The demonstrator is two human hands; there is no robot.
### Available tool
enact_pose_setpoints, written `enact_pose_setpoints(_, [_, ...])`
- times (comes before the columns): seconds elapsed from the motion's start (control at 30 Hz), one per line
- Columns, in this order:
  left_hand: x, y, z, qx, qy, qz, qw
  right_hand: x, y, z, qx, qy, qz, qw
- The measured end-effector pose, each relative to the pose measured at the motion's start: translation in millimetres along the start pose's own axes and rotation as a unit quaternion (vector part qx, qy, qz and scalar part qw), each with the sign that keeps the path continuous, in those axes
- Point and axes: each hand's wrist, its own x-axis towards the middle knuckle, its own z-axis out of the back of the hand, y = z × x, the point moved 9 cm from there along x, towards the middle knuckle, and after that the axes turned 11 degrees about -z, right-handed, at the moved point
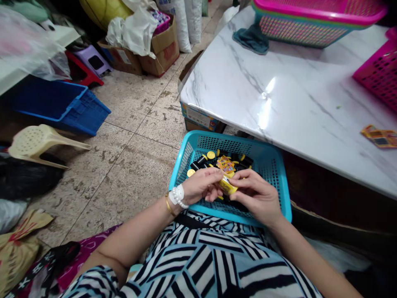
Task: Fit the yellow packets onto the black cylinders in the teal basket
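Both hands are over a turquoise plastic basket [283, 186] on my lap. Between them is a small yellow cylinder [228, 186] with printing on it. My left hand [203, 184] pinches its left end, and my right hand [259, 192] grips its right end with thumb and fingers. Inside the basket lie several black cylinders with yellow caps [201, 160]. A little stack of orange and yellow printed labels [226, 164] rests on top of them, just beyond my fingers. My fingers partly cover the cylinder and the basket's contents.
A marble-patterned table [229, 87] borders the basket, with a pink and turquoise basket [304, 31], a dark cloth [252, 38], a magenta basket [380, 74] and printed cards [380, 136] on it. A cream stool [40, 142], a blue crate [83, 107] and cardboard boxes [163, 49] stand left.
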Motion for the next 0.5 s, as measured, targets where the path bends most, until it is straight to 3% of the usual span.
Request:
enact_pose_setpoints(0.13, [-7.5,3.9,-6.0,-0.041,0.01,-0.007,0.999,-11.8,-26.2,0.3,0.144,-0.036,-0.111,0.983])
enact_pose_setpoints(0.23, [-9.0,9.4,-7.4,-0.056,0.001,-0.006,0.998,-16.1,-40.8,-4.6,0.178,-0.02,-0.18,0.967])
enact_pose_setpoints(0.37, [-8.8,17.7,-9.4,-0.05,-0.004,0.014,0.999,-14.9,-36.4,-12.8,0.174,0.046,-0.174,0.968])
enact_pose_setpoints(0.5, [-8.1,23.9,-12.4,-0.102,-0.01,0.03,0.994,-14.9,-35.0,-1.7,0.166,-0.02,-0.154,0.974])
